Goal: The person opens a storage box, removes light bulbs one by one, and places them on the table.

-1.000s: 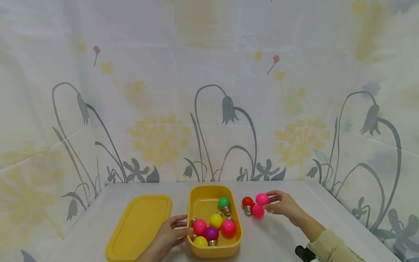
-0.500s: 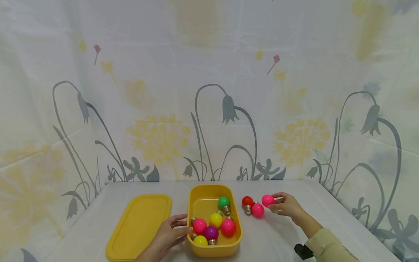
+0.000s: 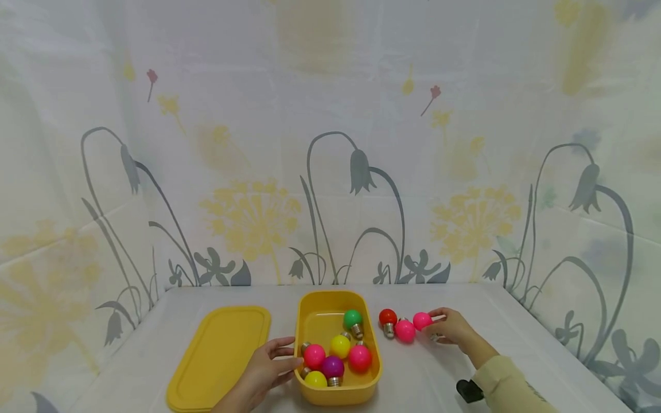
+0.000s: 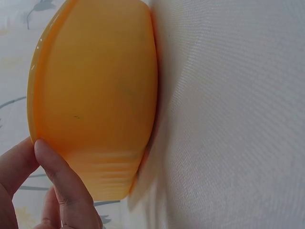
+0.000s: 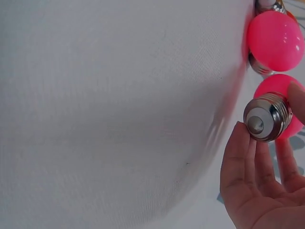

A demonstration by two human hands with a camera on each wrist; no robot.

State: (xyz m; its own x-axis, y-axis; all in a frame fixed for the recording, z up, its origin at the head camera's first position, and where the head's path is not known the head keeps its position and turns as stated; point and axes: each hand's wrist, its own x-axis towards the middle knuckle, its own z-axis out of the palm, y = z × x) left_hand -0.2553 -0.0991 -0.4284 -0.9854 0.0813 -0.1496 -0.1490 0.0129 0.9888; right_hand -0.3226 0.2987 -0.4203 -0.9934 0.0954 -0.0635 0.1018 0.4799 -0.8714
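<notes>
Six light bulbs in the yellow box, two bulbs right of it.
Our right fingers pinch another pink bulb; our left fingers grip the box.

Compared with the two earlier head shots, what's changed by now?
The right hand has carried the held pink bulb rightward and slightly down in the head view. The other loose pink bulb and the red bulb have shifted slightly left. Nothing was newly grasped or let go. Unchanged: the left hand on the yellow box, the bulbs inside, and the yellow lid.
</notes>
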